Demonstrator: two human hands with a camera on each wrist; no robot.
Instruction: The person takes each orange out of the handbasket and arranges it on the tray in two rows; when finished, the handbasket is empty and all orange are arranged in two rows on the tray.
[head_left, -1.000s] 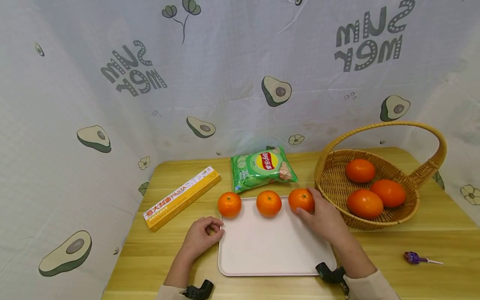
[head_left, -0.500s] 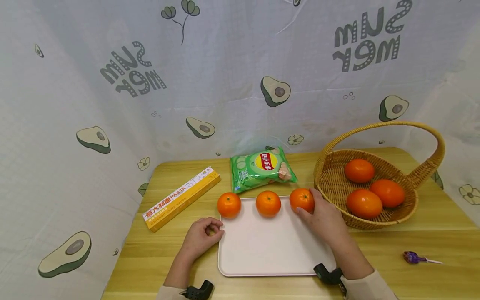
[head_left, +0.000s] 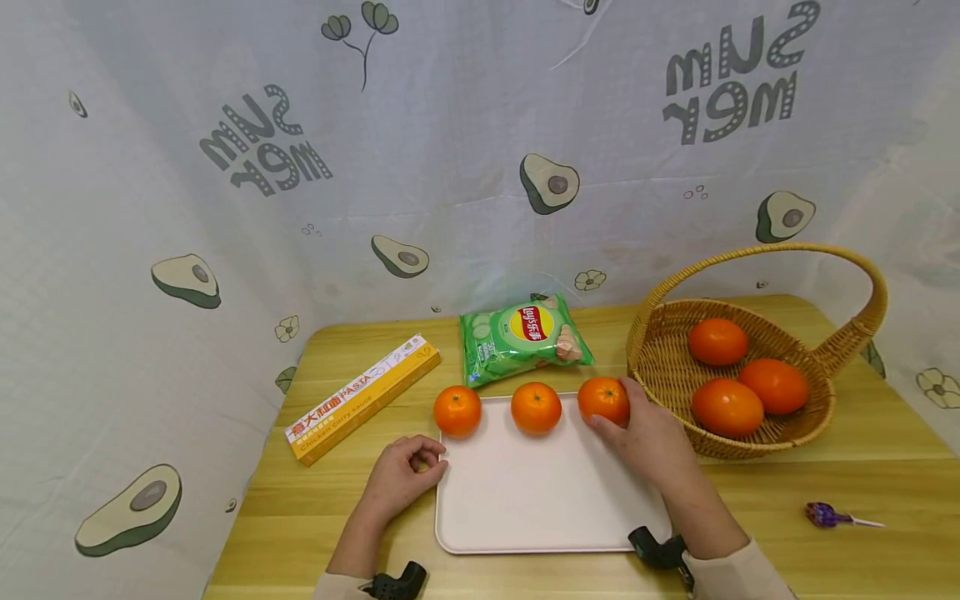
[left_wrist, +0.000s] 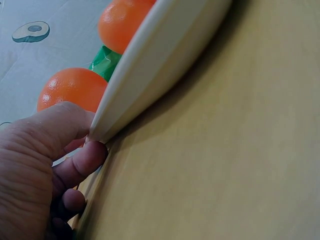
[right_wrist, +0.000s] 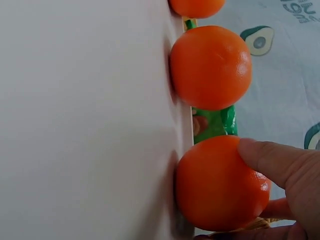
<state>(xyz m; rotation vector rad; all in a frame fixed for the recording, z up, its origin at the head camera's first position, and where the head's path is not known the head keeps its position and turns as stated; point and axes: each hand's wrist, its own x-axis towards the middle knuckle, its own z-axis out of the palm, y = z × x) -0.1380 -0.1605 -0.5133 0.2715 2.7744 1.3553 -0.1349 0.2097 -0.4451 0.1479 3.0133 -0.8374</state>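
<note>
A row of three oranges lies along the far edge of the white tray [head_left: 555,492]: a left orange [head_left: 457,411], a middle orange [head_left: 536,408] and a right orange [head_left: 600,402]. My right hand [head_left: 656,437] grips the right orange, its thumb on the near side and fingers round the far right; the right wrist view shows this orange [right_wrist: 222,182] resting on the tray. At the tray's left side, my left hand [head_left: 405,477] pinches the rim between thumb and forefinger, the other fingers curled below. In the left wrist view the tray edge [left_wrist: 145,75] meets those fingertips.
A wicker basket [head_left: 806,433] with a tall handle stands at the right and holds three orange fruits [head_left: 727,407]. Behind the tray lies a green chip bag [head_left: 498,346]. A yellow pasta box [head_left: 363,400] is at the left, a purple lollipop [head_left: 825,515] at the right.
The right orange and my right hand have shifted very slightly right against the tray over the last second. My left hand stays at the rim.
</note>
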